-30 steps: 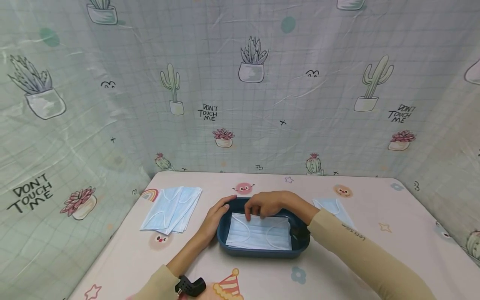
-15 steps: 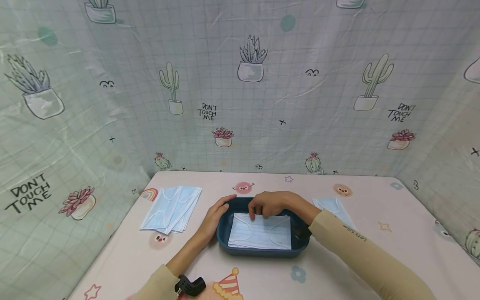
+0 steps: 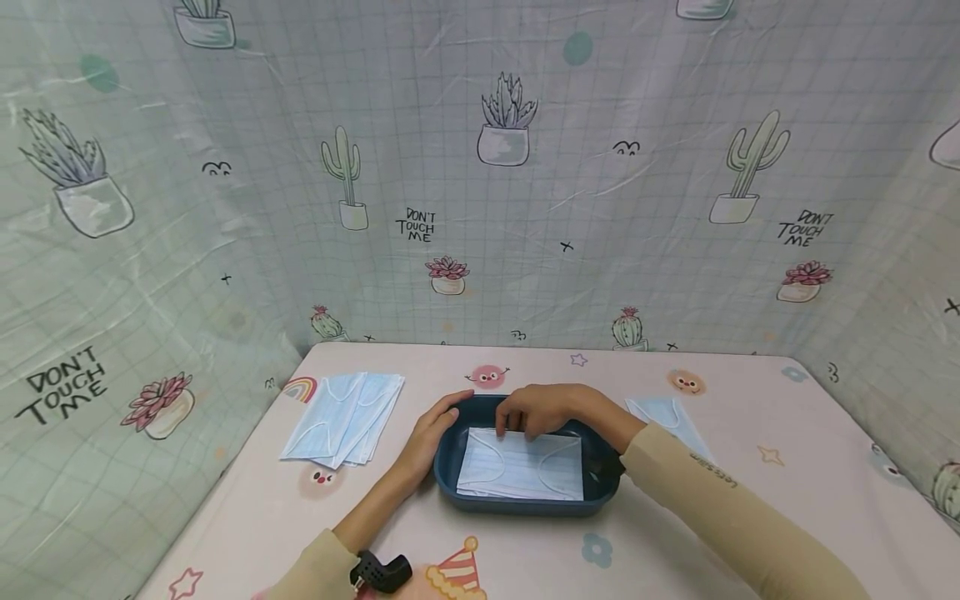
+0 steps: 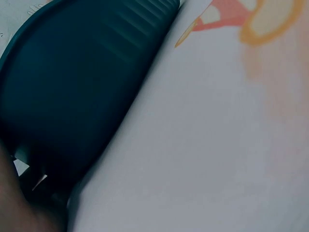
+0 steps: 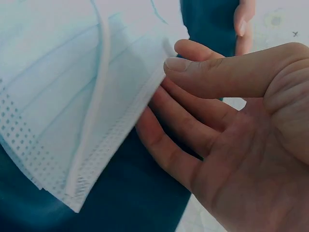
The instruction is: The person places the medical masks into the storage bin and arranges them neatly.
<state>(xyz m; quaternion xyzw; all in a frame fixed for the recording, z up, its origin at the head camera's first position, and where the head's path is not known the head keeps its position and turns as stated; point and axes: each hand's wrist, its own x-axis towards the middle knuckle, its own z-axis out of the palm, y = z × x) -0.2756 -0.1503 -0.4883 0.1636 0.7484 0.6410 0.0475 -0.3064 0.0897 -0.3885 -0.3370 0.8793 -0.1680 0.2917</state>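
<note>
A: Where are the pleated face masks (image 3: 517, 475), approx?

B: Stacked inside the dark blue basin (image 3: 525, 506), mid-surface (image 3: 525, 558). Long axis runs L–R, same as the basin's.

A: And relative to the hands?

B: Stack lies on the near side of the R hand (image 3: 542, 410), i.e. toward the person, and to the right of the L hand (image 3: 429, 433). R hand's nearer: it's touching the stack's far long edge. L hand's apart from the masks.

A: Hand states?

B: R is curled at that edge, w/ some fingers tucked behind it and the thumb by it, so prob. a light pinch; can't tell how firm or how many layers. L holds the basin's left end, thumb over the rim.

A: Counts, pls?

B: Basin ×1, hands ×2. Masks in 3 spots. In the basin: more than 1, as layered edges show in the R wrist view; exact no. unclear. Fanned pile (image 3: 337, 421) to the left: at least 2. Mask (image 3: 667, 417) to the right: min. 1, partly hidden by the R forearm.

A: Anything else?

B: Black wrist device (image 3: 381, 572) ×1 visible on the L arm, plus a cactus-print backdrop (image 3: 525, 200) behind.
</note>
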